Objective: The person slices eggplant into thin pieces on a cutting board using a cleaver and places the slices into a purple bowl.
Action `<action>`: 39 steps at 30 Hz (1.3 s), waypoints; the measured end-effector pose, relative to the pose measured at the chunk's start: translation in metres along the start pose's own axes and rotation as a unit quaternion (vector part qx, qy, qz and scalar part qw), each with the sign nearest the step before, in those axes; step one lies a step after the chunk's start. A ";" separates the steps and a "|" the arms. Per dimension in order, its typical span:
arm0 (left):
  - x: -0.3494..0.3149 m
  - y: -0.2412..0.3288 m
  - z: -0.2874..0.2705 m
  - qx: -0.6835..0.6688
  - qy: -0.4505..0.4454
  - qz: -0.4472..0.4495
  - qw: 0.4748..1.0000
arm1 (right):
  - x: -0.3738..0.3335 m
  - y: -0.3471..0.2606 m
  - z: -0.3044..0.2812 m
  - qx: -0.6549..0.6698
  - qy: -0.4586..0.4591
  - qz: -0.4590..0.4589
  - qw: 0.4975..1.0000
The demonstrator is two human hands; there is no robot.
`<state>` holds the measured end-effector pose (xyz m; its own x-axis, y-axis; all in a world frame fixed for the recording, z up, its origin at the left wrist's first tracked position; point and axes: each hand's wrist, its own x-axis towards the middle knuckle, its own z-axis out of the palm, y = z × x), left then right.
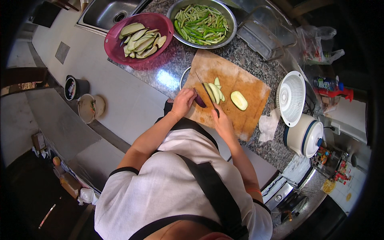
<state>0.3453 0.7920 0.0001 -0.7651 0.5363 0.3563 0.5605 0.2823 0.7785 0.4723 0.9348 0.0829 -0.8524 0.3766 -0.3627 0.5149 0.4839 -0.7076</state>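
Observation:
On the wooden cutting board (240, 126), my left hand (184, 101) is closed on a purple eggplant piece (199, 100), pressing it down near the board's left edge. My right hand (223, 121) grips the handle of a kitchen knife (205, 89), whose blade runs just right of that piece. Several pale eggplant slices (216, 92) lie along the blade's right side. Farther right rests an eggplant half (239, 100), its cut face up. A pink-red bowl (113, 49) at the back left holds many eggplant slices.
Behind the board stands a steel bowl (232, 30) of cut green beans, with a sink (105, 14) at the far left. A white colander (291, 99), a rice cooker (306, 134) and a crumpled tissue (269, 126) sit to the right. Two buckets (91, 109) stand on the floor.

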 end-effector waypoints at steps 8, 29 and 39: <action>-0.002 0.001 -0.003 0.028 -0.029 -0.016 0.999 | -0.043 0.002 -0.012 -0.015 -0.033 -0.038 0.999; -0.006 -0.003 -0.002 0.000 -0.015 -0.018 1.000 | -0.033 -0.009 -0.010 -0.032 -0.031 -0.033 0.998; -0.006 -0.002 -0.004 -0.011 -0.008 0.001 1.000 | -0.013 -0.005 0.016 0.001 -0.044 -0.002 0.999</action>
<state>0.3474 0.7854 -0.0016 -0.7590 0.5496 0.3492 0.5541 0.2635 0.7896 0.4797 0.9148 0.0811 -0.8590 0.3033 -0.4125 0.5118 0.4843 -0.7096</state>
